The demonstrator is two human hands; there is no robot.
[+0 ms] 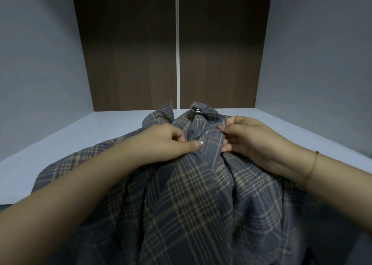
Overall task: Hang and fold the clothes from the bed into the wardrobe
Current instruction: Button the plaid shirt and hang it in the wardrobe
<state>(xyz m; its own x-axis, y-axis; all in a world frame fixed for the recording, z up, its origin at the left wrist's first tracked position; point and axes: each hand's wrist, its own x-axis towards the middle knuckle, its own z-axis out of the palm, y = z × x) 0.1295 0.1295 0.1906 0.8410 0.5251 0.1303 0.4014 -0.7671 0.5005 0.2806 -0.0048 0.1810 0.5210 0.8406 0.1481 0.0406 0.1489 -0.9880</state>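
Observation:
A grey-blue plaid shirt (pixel 193 194) with tan stripes lies bunched on the white shelf (pixel 66 142) of the wardrobe, its lower part hanging over the shelf's front edge toward me. Its collar with a metal snap button (pixel 197 109) points to the back. My left hand (pixel 167 142) pinches the fabric just left of the front placket. My right hand (pixel 245 138) pinches the placket edge opposite it, below the collar. Both hands sit close together over the upper chest of the shirt.
The wardrobe compartment has grey side walls (pixel 36 67) and a dark brown wooden back panel (pixel 130 53) split by a white vertical strip (pixel 177 43). Bare shelf shows to the left and right of the shirt. A thin bracelet (pixel 314 164) circles my right wrist.

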